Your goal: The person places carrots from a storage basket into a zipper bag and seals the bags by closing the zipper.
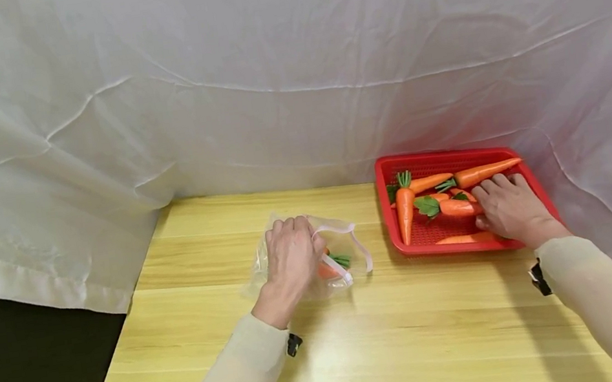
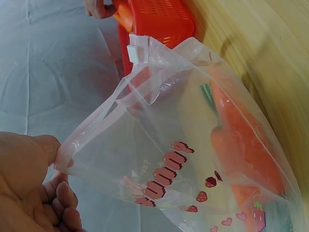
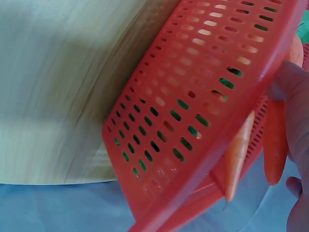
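My left hand pinches the rim of a clear zip bag between thumb and fingers. The bag's mouth gapes, with a white slider at one end of the pale pink zip strip. Inside it lie orange carrots with green stem ends; their exact number is unclear. Over at the red basket, my right hand grips a carrot by its narrower part, the leafy end pointing left. In the right wrist view that carrot's tip sticks out beside the thumb. Several other carrots lie in the basket.
The slotted basket wall rises between the right hand and the wooden table. White cloth hangs behind the table and along its right side. A dark area lies beyond the table's left edge.
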Demonstrator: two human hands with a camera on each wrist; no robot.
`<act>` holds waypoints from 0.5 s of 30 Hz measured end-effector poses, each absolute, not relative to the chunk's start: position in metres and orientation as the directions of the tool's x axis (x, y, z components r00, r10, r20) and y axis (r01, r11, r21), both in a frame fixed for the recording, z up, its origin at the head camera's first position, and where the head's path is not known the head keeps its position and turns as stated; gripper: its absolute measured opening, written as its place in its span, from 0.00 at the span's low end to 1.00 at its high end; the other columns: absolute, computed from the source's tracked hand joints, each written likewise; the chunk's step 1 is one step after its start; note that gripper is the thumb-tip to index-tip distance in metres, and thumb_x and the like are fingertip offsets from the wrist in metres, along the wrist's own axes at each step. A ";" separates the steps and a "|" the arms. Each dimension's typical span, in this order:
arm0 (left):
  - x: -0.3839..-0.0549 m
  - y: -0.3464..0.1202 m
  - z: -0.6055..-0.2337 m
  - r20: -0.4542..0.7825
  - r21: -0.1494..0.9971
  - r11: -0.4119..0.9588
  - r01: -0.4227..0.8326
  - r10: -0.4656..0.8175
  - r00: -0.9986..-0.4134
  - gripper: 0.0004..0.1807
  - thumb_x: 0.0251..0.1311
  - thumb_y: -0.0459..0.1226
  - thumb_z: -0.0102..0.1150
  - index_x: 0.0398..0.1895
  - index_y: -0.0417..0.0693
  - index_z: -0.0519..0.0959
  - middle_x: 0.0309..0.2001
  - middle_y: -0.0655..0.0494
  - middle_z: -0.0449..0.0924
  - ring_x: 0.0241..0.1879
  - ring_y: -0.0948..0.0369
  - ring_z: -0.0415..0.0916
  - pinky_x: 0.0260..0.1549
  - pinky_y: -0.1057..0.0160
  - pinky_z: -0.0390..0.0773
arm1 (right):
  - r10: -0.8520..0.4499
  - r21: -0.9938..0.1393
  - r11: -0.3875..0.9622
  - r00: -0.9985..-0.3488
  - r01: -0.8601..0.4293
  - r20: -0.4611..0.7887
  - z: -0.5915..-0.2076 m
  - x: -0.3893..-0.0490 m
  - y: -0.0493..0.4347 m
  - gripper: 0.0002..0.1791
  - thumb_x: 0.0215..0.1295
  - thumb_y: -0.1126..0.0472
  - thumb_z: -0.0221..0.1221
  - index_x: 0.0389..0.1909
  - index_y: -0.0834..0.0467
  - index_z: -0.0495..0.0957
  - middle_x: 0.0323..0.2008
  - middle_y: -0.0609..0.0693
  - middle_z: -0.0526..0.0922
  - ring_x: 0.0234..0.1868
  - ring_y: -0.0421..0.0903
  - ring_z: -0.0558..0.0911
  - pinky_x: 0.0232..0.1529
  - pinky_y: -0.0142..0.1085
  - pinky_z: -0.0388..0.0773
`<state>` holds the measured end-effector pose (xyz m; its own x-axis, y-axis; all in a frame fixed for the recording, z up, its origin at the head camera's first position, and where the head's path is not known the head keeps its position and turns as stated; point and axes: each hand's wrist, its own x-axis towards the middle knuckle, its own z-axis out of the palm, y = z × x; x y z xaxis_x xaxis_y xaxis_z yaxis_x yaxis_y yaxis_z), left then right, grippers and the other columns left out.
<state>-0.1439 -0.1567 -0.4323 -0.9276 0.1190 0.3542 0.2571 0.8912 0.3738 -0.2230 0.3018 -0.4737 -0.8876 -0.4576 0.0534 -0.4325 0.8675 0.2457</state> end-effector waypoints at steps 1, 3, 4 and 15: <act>-0.144 -0.157 -0.432 0.348 0.376 0.891 0.254 0.118 -0.930 0.08 0.61 0.37 0.65 0.28 0.48 0.75 0.26 0.56 0.74 0.31 0.54 0.67 0.37 0.57 0.67 | -0.457 0.244 0.869 -0.887 -0.430 0.064 -0.472 -0.223 0.302 0.27 0.55 0.50 0.74 0.46 0.63 0.75 0.45 0.62 0.79 0.51 0.65 0.72 0.49 0.62 0.65; -0.144 -0.157 -0.432 0.336 0.381 0.891 0.245 0.114 -0.935 0.08 0.61 0.37 0.65 0.28 0.49 0.75 0.26 0.56 0.74 0.31 0.54 0.67 0.38 0.57 0.67 | -0.457 0.241 0.872 -0.886 -0.427 0.083 -0.469 -0.222 0.301 0.27 0.55 0.50 0.74 0.45 0.63 0.75 0.44 0.62 0.78 0.51 0.66 0.71 0.49 0.62 0.65; -0.144 -0.157 -0.432 0.333 0.383 0.891 0.244 0.113 -0.936 0.08 0.61 0.37 0.65 0.28 0.48 0.75 0.26 0.56 0.74 0.31 0.54 0.67 0.38 0.57 0.67 | -0.457 0.240 0.872 -0.885 -0.426 0.091 -0.467 -0.221 0.300 0.26 0.55 0.50 0.74 0.44 0.62 0.74 0.44 0.62 0.78 0.51 0.66 0.71 0.48 0.62 0.64; -0.144 -0.157 -0.431 0.336 0.385 0.891 0.241 0.108 -0.936 0.07 0.60 0.36 0.65 0.29 0.48 0.76 0.26 0.56 0.75 0.31 0.53 0.68 0.38 0.57 0.67 | -0.510 0.245 0.851 -0.844 -0.465 0.167 -0.442 -0.209 0.275 0.26 0.55 0.50 0.73 0.43 0.63 0.73 0.41 0.62 0.77 0.48 0.66 0.73 0.48 0.62 0.65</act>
